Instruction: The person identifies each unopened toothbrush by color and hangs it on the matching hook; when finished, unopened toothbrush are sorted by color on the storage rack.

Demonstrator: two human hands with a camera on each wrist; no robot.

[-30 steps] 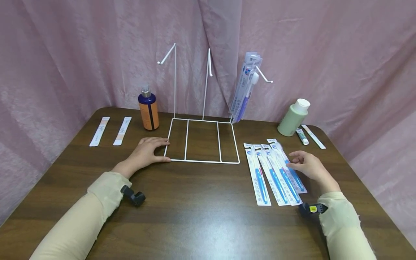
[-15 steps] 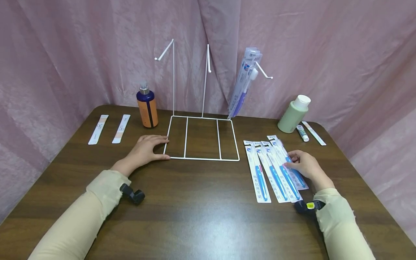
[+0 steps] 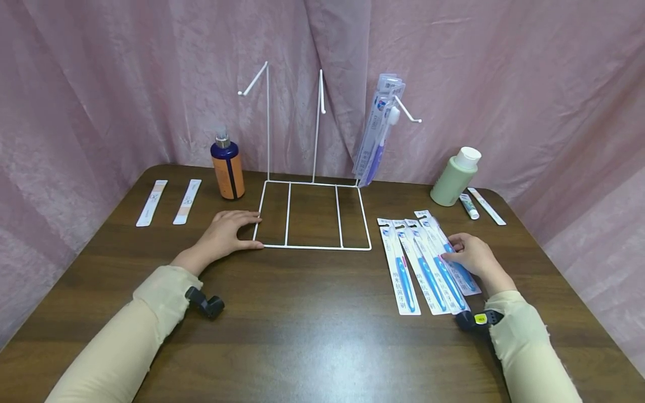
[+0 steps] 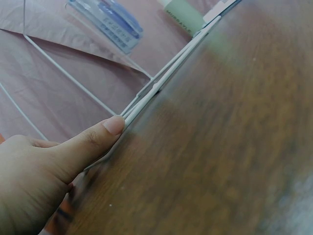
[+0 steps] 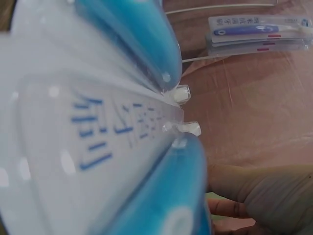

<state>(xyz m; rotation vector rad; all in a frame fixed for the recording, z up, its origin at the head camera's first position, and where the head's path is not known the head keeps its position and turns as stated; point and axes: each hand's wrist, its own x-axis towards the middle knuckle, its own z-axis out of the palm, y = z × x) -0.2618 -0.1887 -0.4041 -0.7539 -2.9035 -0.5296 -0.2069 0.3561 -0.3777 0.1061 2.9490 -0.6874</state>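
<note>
My left hand [image 3: 227, 230] rests at the left front corner of a white wire display rack [image 3: 316, 247], fingers on the side bar and thumb on the front bar. In the left wrist view the thumb [image 4: 95, 142] lies straight along the wire. My right hand [image 3: 472, 254] pinches the rightmost packaged toothbrush [image 3: 461, 274] of a fanned group lying on the table. Its thumb and forefinger meet on the package, the other fingers curled. Blue toothbrush handles [image 5: 142, 34] fill the right wrist view. Purple packaged toothbrushes [image 3: 378, 131] hang on the rack's right hook.
An orange and blue pump bottle [image 3: 228, 170] stands left of the rack, beside two flat white sachets [image 3: 187, 201] [image 3: 152, 203]. At the back right are a green bottle [image 3: 455, 178], a small tube [image 3: 469, 206] and a slim white packet [image 3: 486, 206]. A pink curtain [image 3: 201, 84] hangs behind the table.
My right hand has come down and left onto the rightmost packaged toothbrush and pinched it; the package's lower end has shifted slightly right. The left hand stays on the rack.
</note>
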